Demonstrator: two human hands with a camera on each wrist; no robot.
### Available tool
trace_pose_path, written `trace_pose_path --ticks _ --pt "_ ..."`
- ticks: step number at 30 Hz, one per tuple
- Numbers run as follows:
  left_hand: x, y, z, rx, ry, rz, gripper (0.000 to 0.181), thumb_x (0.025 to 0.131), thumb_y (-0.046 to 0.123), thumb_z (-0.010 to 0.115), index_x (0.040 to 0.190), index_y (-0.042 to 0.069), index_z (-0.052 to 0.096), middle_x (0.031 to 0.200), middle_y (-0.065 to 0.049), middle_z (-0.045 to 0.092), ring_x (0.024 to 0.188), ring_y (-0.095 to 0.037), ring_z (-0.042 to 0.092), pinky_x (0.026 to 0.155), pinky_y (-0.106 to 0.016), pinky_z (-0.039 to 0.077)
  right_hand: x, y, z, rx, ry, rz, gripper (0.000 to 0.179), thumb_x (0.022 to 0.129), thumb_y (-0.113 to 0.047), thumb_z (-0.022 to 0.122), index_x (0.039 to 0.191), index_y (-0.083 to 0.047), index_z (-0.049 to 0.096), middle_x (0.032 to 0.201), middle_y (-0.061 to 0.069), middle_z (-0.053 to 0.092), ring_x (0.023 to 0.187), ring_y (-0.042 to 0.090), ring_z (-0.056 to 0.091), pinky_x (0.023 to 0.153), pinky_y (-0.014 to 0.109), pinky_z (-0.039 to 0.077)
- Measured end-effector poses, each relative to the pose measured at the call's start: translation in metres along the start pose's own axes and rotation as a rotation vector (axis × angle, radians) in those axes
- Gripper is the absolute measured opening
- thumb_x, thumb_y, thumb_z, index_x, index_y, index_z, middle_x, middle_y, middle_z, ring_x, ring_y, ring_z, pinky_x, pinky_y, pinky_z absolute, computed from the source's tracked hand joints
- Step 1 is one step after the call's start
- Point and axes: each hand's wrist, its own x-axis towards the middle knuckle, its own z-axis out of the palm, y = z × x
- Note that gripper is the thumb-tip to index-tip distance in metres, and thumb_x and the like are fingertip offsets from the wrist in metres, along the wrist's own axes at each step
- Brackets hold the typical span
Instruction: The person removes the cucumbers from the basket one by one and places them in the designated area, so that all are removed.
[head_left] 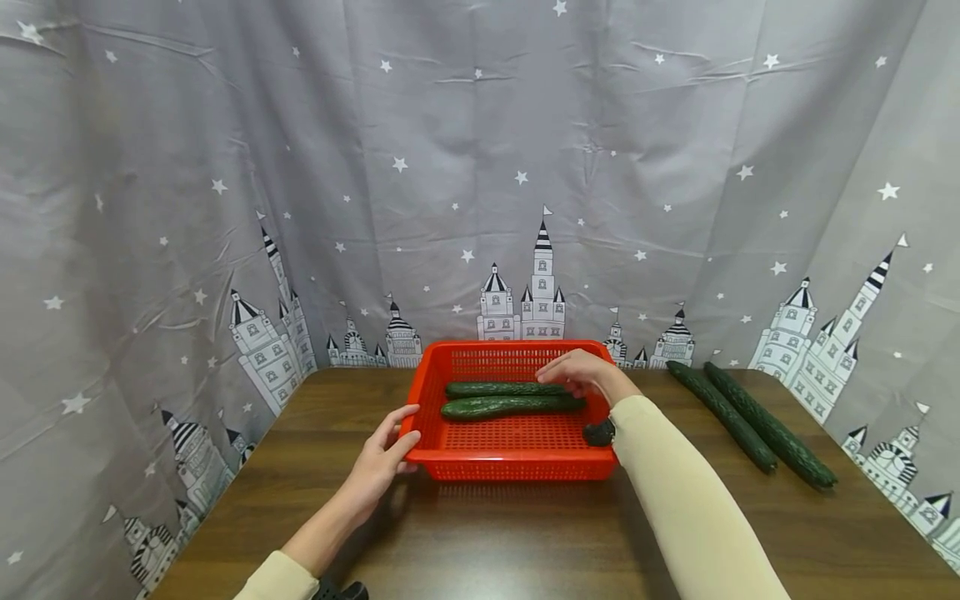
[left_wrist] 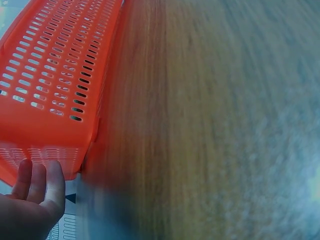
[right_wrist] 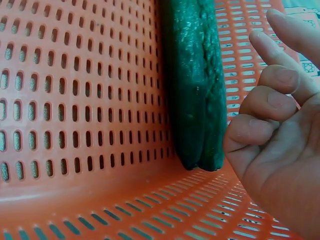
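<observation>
So your red basket (head_left: 517,457) is sitting around the middle of the table's (head_left: 480,542) back edge, and you've got your left hand (head_left: 377,457) on its left end: thumb and index up at the rim, the other fingers against the holey wall outside, so yeah, you're gripping that rim. Your right hand (head_left: 587,372) is over the basket's right end, fingers loosely bent and not grasping anything. Inside, the front cucumber (head_left: 510,407) and the back cucumber (head_left: 495,389) lie side by side, pretty much parallel to the basket's front edge, and your right wrist view has them touching, with your curled fingers just beside their ends. Can't tell if you're actually brushing one. Over by the table's back right corner you've got an inner loose cucumber (head_left: 723,416) and an outer loose cucumber (head_left: 772,425), both slanting from the back edge toward the right edge. Grey castle-and-star curtain (head_left: 465,125) hangs behind it all.
</observation>
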Motion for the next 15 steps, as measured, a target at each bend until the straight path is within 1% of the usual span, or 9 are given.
trace_pose_path --ticks 1,2,3,4,7,9,12,15 --pt "0.000 0.000 0.000 -0.001 0.001 0.000 0.048 0.102 0.022 0.059 0.148 0.023 0.044 0.133 -0.022 0.051 0.099 -0.024 0.063 0.086 -0.041 0.055 0.001 0.000 0.001 -0.011 0.000 0.002 0.043 0.089 -0.024 0.074 0.128 -0.008 0.069 0.069 -0.007 0.046 0.055 0.011 0.036 0.052 0.026 0.035" --pt "0.000 0.000 0.000 -0.002 0.002 0.000 0.048 0.102 0.023 0.059 0.148 0.024 0.044 0.134 -0.022 0.051 0.099 -0.024 0.063 0.086 -0.041 0.055 0.001 0.000 0.002 -0.024 0.000 0.002 0.042 0.089 -0.024 0.074 0.127 -0.008 0.070 0.067 -0.007 0.042 0.056 0.011 0.037 0.052 0.026 0.036" --pt "0.000 0.000 0.000 -0.002 0.003 0.000 0.048 0.102 0.023 0.059 0.148 0.024 0.045 0.133 -0.022 0.051 0.099 -0.024 0.063 0.086 -0.041 0.054 0.001 0.000 0.003 -0.030 0.000 0.002 0.041 0.089 -0.025 0.075 0.126 -0.009 0.071 0.066 -0.008 0.043 0.056 0.011 0.038 0.052 0.026 0.036" --pt "0.000 0.000 0.000 -0.002 0.003 0.000 0.048 0.102 0.023 0.059 0.148 0.024 0.045 0.133 -0.022 0.051 0.099 -0.024 0.063 0.086 -0.042 0.054 0.002 0.001 0.004 -0.037 -0.001 0.002 0.040 0.088 -0.025 0.075 0.125 -0.009 0.072 0.064 -0.007 0.040 0.057 0.011 0.038 0.053 0.026 0.036" --pt "0.000 -0.001 0.001 -0.005 0.002 0.001 0.048 0.102 0.023 0.059 0.147 0.023 0.045 0.133 -0.022 0.052 0.099 -0.024 0.063 0.087 -0.043 0.054 0.003 0.003 0.008 -0.052 -0.004 0.001 0.037 0.087 -0.024 0.075 0.121 -0.010 0.074 0.058 -0.007 0.040 0.058 0.012 0.037 0.053 0.026 0.034" --pt "0.001 -0.001 0.001 -0.007 0.000 0.003 0.048 0.102 0.023 0.059 0.148 0.023 0.045 0.134 -0.022 0.052 0.100 -0.024 0.063 0.087 -0.043 0.054 0.004 0.004 0.010 -0.082 0.003 0.001 0.036 0.087 -0.024 0.075 0.120 -0.010 0.075 0.057 -0.007 0.040 0.058 0.013 0.035 0.052 0.027 0.032" --pt "0.000 -0.002 0.001 -0.008 -0.001 0.002 0.048 0.102 0.023 0.059 0.148 0.023 0.045 0.135 -0.022 0.052 0.100 -0.025 0.063 0.086 -0.042 0.055 0.005 0.005 0.012 -0.141 -0.003 -0.014 0.034 0.087 -0.025 0.075 0.118 -0.011 0.076 0.059 -0.005 0.042 0.058 0.013 0.036 0.052 0.028 0.032" --pt "0.000 -0.001 0.000 -0.010 0.001 0.000 0.048 0.102 0.022 0.059 0.148 0.023 0.044 0.135 -0.022 0.052 0.100 -0.025 0.063 0.085 -0.041 0.055 0.005 0.004 0.013 -0.172 -0.035 -0.019 0.032 0.087 -0.023 0.074 0.117 -0.010 0.076 0.060 -0.003 0.044 0.058 0.014 0.037 0.053 0.028 0.032"
